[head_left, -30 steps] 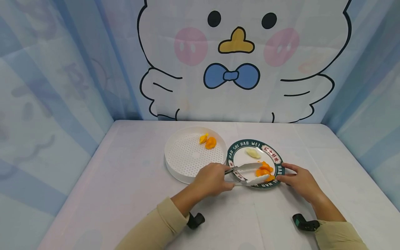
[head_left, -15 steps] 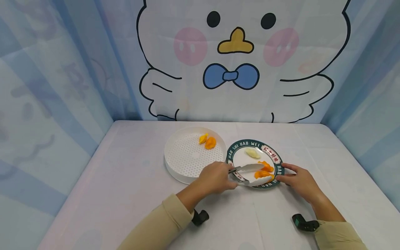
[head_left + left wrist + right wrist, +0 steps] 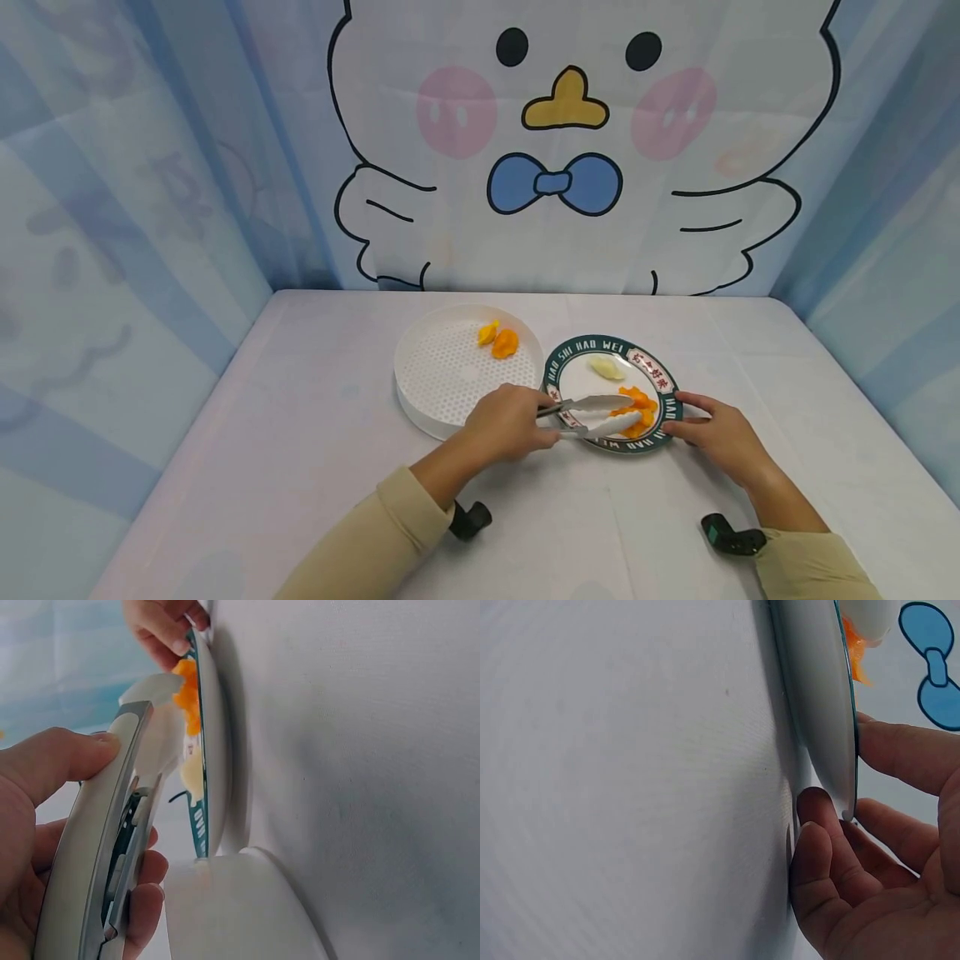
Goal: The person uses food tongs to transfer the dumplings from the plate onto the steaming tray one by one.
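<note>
My left hand [image 3: 504,423] grips a pair of tongs [image 3: 600,402] with pale, broad tips. The thumb lies along one arm of the tongs and the fingers curl round the other, as the left wrist view shows. Those tips lie over several orange pieces [image 3: 645,402] on the green-rimmed plate [image 3: 557,360], partly covering them. A pale yellow piece [image 3: 606,367] lies farther back on the same plate. My right hand [image 3: 723,440] holds the plate's right rim, thumb on top and fingers at its underside in the right wrist view.
Left of the plate and close beside it stands a round white tray [image 3: 431,375] with a perforated floor. A yellow piece [image 3: 487,332] and an orange piece [image 3: 506,342] lie in it. A cartoon-printed curtain [image 3: 555,250] rises behind the table [image 3: 300,467].
My left hand went slightly right, then drew back left and up with the tongs. Their near tip has come closer to the far one, and the orange pieces have shifted a little. The right hand stays put.
</note>
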`<state>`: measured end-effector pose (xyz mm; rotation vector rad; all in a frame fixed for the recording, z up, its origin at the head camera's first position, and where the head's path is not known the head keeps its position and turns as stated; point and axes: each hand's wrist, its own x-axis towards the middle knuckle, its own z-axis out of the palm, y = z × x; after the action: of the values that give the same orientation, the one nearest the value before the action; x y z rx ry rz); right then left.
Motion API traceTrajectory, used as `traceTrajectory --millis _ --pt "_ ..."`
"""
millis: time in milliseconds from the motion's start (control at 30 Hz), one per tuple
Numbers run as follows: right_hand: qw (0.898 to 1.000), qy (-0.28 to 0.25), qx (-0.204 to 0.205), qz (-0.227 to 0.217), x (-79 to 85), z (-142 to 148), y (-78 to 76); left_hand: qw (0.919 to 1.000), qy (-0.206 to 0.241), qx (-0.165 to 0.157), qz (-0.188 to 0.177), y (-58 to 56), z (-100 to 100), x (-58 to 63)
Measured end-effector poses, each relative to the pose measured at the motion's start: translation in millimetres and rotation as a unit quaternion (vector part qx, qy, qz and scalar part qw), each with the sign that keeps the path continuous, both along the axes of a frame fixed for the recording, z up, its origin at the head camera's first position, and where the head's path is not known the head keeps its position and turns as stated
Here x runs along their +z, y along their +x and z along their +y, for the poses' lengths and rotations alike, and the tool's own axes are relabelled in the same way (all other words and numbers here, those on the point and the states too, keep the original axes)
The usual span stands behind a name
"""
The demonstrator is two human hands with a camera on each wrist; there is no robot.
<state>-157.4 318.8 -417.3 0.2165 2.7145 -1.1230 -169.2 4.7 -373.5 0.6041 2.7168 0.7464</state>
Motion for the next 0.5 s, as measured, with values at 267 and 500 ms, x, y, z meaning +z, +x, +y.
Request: traceTrajectory --millis 267,500 --pt "1.0 0.003 -0.001 0.001 -1.1 1 -0.1 1.0 0.005 -0.002 0.0 -0.3 -5 2.6" --pt "1.0 0.005 0.001 0.002 -1.5 1 -0.6 0.9996 0.004 0.003 0.027 0.6 -13 10.3"
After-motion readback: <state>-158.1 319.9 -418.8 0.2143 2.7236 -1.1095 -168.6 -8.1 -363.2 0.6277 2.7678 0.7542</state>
